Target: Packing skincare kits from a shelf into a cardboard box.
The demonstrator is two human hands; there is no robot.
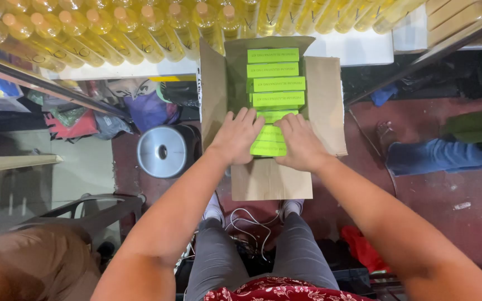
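Green flat packets (273,100) fill the open cardboard box (324,100) at the centre of the frame, stacked in a row running up toward the bottles. Your left hand (235,136) and right hand (301,144) lie flat on the nearest packets, each grip spread with fingers pressing down, not pinching anything. Yellow bottles (112,28) crowd the white table (358,47) along the top edge. A round metal lid (163,151) sits left of the box, and another person's leg in jeans (430,156) shows at the right.
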